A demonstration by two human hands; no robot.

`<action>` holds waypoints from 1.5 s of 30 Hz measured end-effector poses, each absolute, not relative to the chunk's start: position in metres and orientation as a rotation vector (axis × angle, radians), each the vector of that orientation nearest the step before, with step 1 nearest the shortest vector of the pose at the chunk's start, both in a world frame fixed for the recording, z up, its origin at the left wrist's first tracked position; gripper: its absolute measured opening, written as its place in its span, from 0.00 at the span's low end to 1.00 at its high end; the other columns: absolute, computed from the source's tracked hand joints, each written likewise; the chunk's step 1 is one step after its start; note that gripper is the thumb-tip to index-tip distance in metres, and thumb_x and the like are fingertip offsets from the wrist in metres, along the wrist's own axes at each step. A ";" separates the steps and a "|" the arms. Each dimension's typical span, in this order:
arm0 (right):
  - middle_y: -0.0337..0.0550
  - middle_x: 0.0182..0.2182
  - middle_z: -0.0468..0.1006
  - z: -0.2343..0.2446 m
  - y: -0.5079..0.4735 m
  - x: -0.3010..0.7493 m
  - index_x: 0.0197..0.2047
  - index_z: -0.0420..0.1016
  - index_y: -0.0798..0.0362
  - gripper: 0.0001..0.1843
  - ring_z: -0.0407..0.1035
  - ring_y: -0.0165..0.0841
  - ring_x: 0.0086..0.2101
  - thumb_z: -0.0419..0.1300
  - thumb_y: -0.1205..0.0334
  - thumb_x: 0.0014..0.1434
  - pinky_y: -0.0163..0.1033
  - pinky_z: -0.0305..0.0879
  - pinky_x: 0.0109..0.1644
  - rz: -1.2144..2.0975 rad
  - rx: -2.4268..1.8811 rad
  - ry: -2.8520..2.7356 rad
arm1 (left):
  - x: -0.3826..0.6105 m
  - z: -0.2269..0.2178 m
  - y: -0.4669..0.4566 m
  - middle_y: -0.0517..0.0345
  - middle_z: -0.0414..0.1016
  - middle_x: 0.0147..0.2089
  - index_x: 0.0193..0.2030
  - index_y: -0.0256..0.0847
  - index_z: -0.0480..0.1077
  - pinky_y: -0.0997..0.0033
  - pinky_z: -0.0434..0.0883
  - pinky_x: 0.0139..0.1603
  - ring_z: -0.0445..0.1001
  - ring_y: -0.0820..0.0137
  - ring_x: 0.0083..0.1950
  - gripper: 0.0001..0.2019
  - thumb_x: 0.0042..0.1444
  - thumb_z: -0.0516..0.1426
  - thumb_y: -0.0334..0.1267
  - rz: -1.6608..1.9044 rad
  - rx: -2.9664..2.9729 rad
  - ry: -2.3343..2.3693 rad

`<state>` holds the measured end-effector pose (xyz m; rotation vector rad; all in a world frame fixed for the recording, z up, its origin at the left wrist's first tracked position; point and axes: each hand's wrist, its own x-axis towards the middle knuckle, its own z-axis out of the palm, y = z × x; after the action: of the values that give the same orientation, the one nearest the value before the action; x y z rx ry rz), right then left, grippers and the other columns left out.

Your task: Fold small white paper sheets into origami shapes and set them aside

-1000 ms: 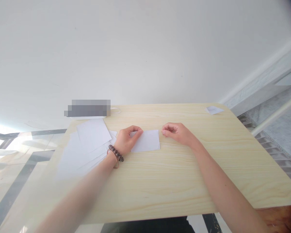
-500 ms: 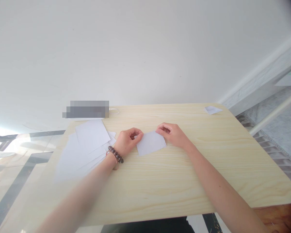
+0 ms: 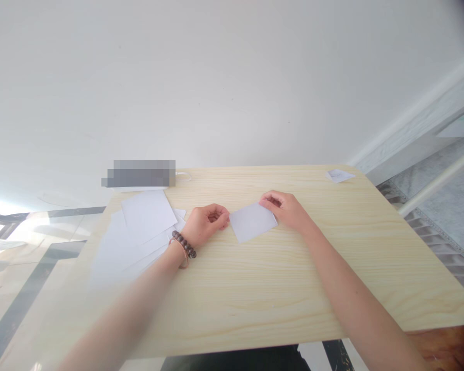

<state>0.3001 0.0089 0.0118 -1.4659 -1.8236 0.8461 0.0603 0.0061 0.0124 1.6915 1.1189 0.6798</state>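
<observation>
A small white piece of paper (image 3: pixel 254 222), which looks folded, is tilted at a slight angle over the middle of the table. My right hand (image 3: pixel 284 208) pinches its upper right edge between thumb and fingers. Beside the paper's left corner is my left hand (image 3: pixel 206 222), with thumb and fingertips drawn together. Those fingertips are at the corner's very edge, and no paper shows between them. Dark beads (image 3: pixel 183 243) and a thin copper-coloured band circle the left wrist.
Several white sheets (image 3: pixel 149 216) lie overlapping on the table's left side. A small folded paper (image 3: pixel 339 175) rests near the far right corner. At the back left stands a blurred-out object (image 3: pixel 139 174) with a white cord. A white wall (image 3: pixel 232 82) rises behind the wooden table (image 3: pixel 255 299).
The paper has shifted right and turned a little, along with my right hand. My left hand has stayed nearly in place, and the paper's left corner has slipped out from under its fingers.
</observation>
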 end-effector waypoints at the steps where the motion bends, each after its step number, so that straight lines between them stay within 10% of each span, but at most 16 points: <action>1: 0.38 0.27 0.72 0.012 0.009 0.302 0.30 0.70 0.53 0.12 0.61 0.27 0.25 0.52 0.54 0.54 0.32 0.56 0.28 0.843 -1.471 -1.818 | 0.060 0.012 0.006 0.57 0.73 0.29 0.31 0.37 0.68 0.72 0.69 0.34 0.70 0.74 0.29 0.12 0.52 0.51 0.44 0.677 1.690 1.110; 12: 0.39 0.28 0.73 0.011 0.007 0.297 0.30 0.71 0.53 0.14 0.63 0.28 0.27 0.52 0.52 0.54 0.34 0.58 0.30 0.870 -1.469 -1.868 | 0.063 0.013 0.004 0.56 0.69 0.35 0.39 0.38 0.66 0.72 0.69 0.31 0.68 0.74 0.31 0.12 0.54 0.49 0.43 0.752 1.827 1.163; 22: 0.37 0.22 0.70 0.001 0.007 0.284 0.30 0.71 0.52 0.12 0.60 0.27 0.23 0.54 0.52 0.53 0.33 0.56 0.27 0.679 -1.552 -1.846 | 0.066 0.009 0.001 0.56 0.62 0.55 0.50 0.47 0.66 0.54 0.56 0.55 0.56 0.60 0.56 0.16 0.55 0.50 0.42 0.549 2.556 1.053; 45: 0.35 0.46 0.73 0.004 0.006 0.283 0.49 0.70 0.43 0.17 0.64 0.33 0.44 0.49 0.67 0.59 0.43 0.61 0.49 0.533 -1.137 -2.265 | 0.068 0.004 -0.001 0.48 0.60 0.47 0.58 0.38 0.56 0.55 0.57 0.54 0.59 0.60 0.49 0.23 0.57 0.46 0.42 0.494 2.646 1.314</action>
<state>0.2832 0.0064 0.0035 -1.1367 -2.2655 0.5335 0.0682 -0.0007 0.0042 2.6456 1.3143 0.4936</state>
